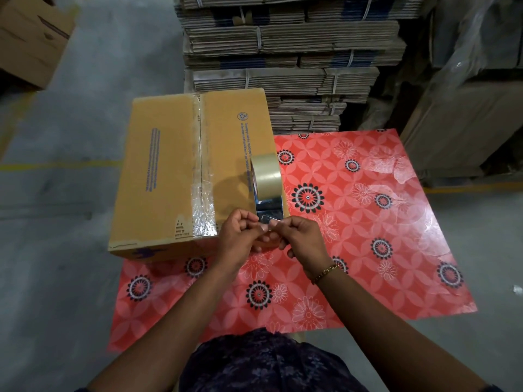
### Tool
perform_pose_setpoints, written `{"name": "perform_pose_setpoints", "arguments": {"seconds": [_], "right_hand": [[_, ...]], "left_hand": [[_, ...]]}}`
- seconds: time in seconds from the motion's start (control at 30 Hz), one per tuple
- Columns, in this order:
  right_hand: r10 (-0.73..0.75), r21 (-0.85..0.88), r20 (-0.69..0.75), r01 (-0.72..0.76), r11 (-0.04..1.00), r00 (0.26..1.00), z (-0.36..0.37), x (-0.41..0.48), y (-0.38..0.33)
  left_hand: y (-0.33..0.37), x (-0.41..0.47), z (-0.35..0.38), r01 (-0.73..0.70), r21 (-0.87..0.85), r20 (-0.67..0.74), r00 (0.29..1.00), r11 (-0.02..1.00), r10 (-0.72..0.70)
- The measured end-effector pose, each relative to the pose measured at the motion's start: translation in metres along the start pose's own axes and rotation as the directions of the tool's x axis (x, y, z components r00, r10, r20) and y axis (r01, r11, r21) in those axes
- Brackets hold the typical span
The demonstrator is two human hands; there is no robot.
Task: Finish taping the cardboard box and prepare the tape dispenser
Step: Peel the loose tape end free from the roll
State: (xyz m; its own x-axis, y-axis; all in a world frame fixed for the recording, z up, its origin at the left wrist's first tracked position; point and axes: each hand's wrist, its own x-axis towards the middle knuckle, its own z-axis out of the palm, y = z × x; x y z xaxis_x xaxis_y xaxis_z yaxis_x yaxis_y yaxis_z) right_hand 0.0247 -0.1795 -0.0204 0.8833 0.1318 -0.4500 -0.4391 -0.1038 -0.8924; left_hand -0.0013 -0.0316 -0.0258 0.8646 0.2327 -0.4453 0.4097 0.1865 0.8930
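Note:
A closed cardboard box (169, 171) lies on the left part of a red flowered table (368, 222). Clear tape runs along its top seam (201, 171) and looks crinkled at the near end. A tape dispenser (267, 190) with a roll of pale tape (266, 172) stands upright against the box's right near corner. My left hand (240, 236) and my right hand (302, 236) meet just below the dispenser's metal front. Their fingertips pinch the loose end of the tape between them. The dispenser's handle is hidden behind my hands.
Tied bundles of flattened cartons (283, 60) are stacked high just behind the table. An open carton (31, 38) sits on the grey floor at the far left. Plastic-wrapped cartons (467, 94) stand at the right. A yellow floor line (56, 165) runs left of the box.

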Motion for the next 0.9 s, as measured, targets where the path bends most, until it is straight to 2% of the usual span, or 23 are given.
{"name": "perform_pose_setpoints", "arguments": {"seconds": [0.23,0.47,0.63,0.9], "right_hand": [[0.086,0.015,0.15,-0.09,0.996,0.985,-0.007,0.006,-0.008],[0.117,0.02,0.153,-0.121,0.992,0.981,-0.012,0.008,-0.008],[0.175,0.065,0.25,-0.197,0.978,0.952,-0.017,0.014,-0.008],[0.174,0.006,0.351,-0.188,0.982,0.92,-0.031,0.018,-0.01]], "left_hand": [[0.002,0.001,-0.004,0.028,-0.024,0.013,1.0,0.999,-0.027],[0.001,0.002,0.001,0.016,-0.047,0.018,1.0,0.999,-0.016],[-0.001,0.005,-0.002,0.04,-0.066,0.013,0.999,0.997,-0.039],[-0.002,0.005,-0.002,0.027,-0.062,0.025,0.999,0.998,-0.025]]}}
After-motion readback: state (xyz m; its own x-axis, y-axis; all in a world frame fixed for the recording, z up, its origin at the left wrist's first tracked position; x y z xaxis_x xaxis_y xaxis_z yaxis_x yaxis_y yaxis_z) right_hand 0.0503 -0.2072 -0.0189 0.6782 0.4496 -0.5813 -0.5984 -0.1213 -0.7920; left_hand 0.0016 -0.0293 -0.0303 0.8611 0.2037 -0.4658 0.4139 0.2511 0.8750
